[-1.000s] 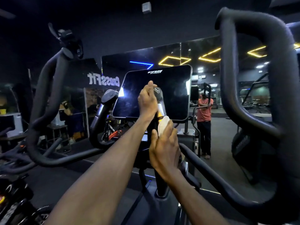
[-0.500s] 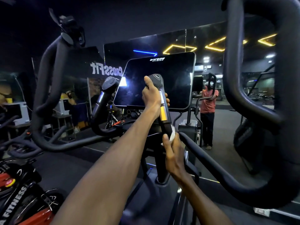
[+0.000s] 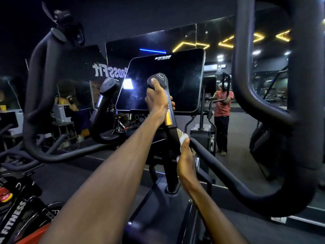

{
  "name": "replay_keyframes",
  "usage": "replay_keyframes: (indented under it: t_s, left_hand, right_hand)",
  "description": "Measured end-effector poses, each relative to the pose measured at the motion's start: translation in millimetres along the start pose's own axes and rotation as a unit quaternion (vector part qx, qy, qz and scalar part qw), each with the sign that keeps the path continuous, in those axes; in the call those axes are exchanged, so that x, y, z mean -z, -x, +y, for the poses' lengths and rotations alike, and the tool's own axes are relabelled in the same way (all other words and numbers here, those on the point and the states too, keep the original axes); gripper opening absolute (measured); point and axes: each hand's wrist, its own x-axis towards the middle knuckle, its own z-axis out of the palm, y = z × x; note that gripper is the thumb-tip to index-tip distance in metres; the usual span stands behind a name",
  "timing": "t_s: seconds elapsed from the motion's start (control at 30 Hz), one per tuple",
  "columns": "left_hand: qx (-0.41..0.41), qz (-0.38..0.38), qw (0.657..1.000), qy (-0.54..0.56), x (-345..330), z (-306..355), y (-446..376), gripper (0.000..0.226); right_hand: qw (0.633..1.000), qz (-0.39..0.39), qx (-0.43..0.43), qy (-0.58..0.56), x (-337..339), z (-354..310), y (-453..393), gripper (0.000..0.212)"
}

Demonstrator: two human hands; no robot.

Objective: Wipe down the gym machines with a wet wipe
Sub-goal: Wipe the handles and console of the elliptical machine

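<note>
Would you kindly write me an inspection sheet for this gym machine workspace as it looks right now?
Surface: dark console screen shows faint smears and a light glare.
Job's things: white wet wipe wrapped on the black stem of the inner handle, below its yellow band.
Clutter: nothing seen on the machine.
Hands: left hand grips the inner handle near its cap; right hand holds the wet wipe against the stem.
Cables: nothing seen clearly.
Surroundings: wall mirror reflecting yellow ceiling lights and a person in a red shirt; large padded handlebars on both sides; red-and-black bike lower left.
</note>
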Motion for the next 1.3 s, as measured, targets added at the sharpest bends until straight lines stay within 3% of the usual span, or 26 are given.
replay_keyframes:
  t_s: [0.07,0.2,0.33,0.73,0.93,1.1,1.3]
  left_hand:
    - [-0.005,0.0,1.0,-0.013,1,1,0,0.061]
    - [-0.006,0.002,1.0,-0.024,2,1,0,0.063]
    - [-0.014,0.001,1.0,-0.022,2,2,2,0.065]
    - [-0.017,-0.015,1.0,-0.015,3,1,3,0.068]
    - [-0.021,-0.011,1.0,-0.02,4,0,2,0.072]
    - [-0.022,-0.005,1.0,-0.018,4,1,2,0.071]
    - [-0.021,0.006,0.999,-0.041,1,-1,0,0.076]
  right_hand:
    - [0.996,-0.008,-0.073,-0.047,-6,0,-2,0.097]
    - [0.952,0.028,-0.207,-0.223,-9,-35,-13,0.053]
    - [0.884,0.034,-0.336,-0.322,8,-45,-35,0.049]
    - [0.785,0.031,-0.382,-0.487,7,-24,-34,0.062]
    - [0.776,0.071,-0.374,-0.502,-3,-40,-26,0.059]
    - [0.782,0.044,-0.43,-0.449,-7,-63,-11,0.05]
    - [0.809,0.026,-0.406,-0.424,-11,-107,11,0.036]
